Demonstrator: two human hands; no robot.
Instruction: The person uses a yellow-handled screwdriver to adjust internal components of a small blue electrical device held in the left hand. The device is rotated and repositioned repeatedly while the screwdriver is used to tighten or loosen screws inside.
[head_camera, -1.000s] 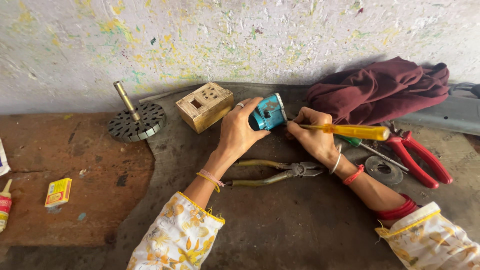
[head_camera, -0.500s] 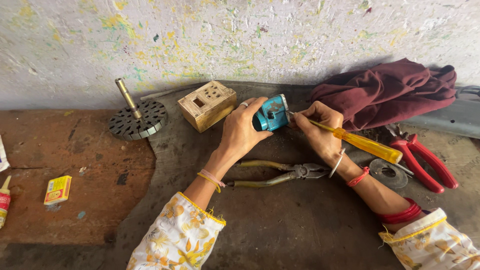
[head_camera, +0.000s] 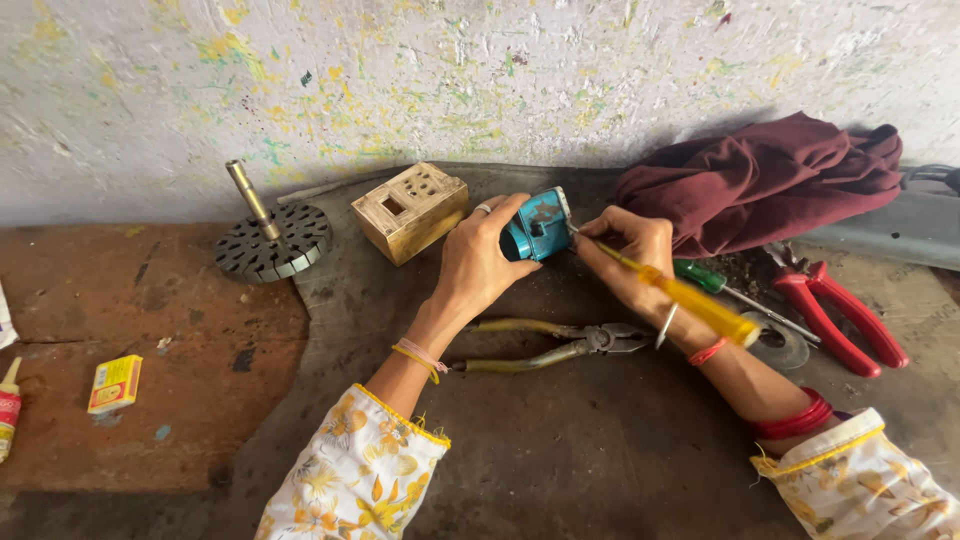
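Observation:
My left hand (head_camera: 480, 262) grips a small blue box-shaped part (head_camera: 536, 226) and holds it upright on the dark work mat (head_camera: 560, 430). My right hand (head_camera: 628, 258) holds a yellow-handled screwdriver (head_camera: 690, 300), its tip set against the right side of the blue part. The handle slants down to the right over my wrist. Just below both hands lie worn pliers with yellowish grips (head_camera: 545, 343).
A tan wooden box with holes (head_camera: 410, 211) and a round slotted metal disc with a brass rod (head_camera: 270, 238) lie at the left. A maroon cloth (head_camera: 770, 180), red-handled pliers (head_camera: 835, 315), a green-handled screwdriver (head_camera: 725, 285) and a grey ring (head_camera: 780, 345) lie at the right. A small yellow box (head_camera: 115, 383) lies at far left.
The screwdriver handle has dropped from nearly level to a downward slant to the right, with its tip staying at the blue part. My left hand still grips the part.

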